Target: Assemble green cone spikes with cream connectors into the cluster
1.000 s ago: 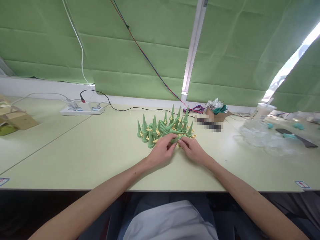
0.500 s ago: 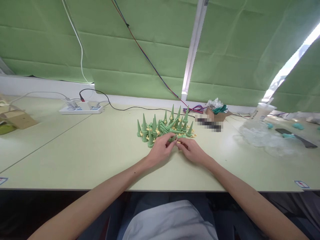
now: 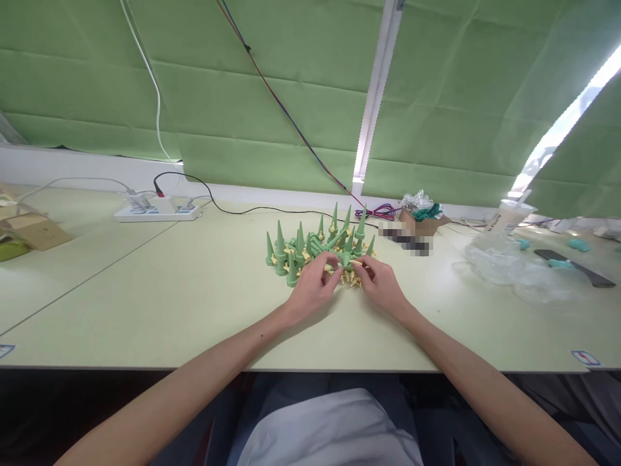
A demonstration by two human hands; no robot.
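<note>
Between my hands is a green plastic piece with a round base (image 3: pixel 345 260), like the pointed cones around it. The fingers of my left hand (image 3: pixel 314 285) are closed on its left side. My right hand (image 3: pixel 384 286) pinches a small yellow piece (image 3: pixel 356 263) against its right side. Several green cones (image 3: pixel 280 243) stand upright just beyond my hands, with small yellow pieces on them and green rods lying among them. Loose yellow bits (image 3: pixel 351 279) lie on the table below the held piece. My fingers partly hide the held piece.
On the pale table (image 3: pixel 145 298), a white power strip (image 3: pixel 158 212) is at the back left. A cardboard box (image 3: pixel 39 226) stands at the far left. To the right are a cup (image 3: pixel 507 217), a clear plastic bag (image 3: pixel 504 259) and a dark flat object (image 3: pixel 575 268).
My right hand has moved slightly right and up, and its pinch now sits at the green piece's right side. The green piece has turned, showing its round base. Loose yellow bits are uncovered below.
</note>
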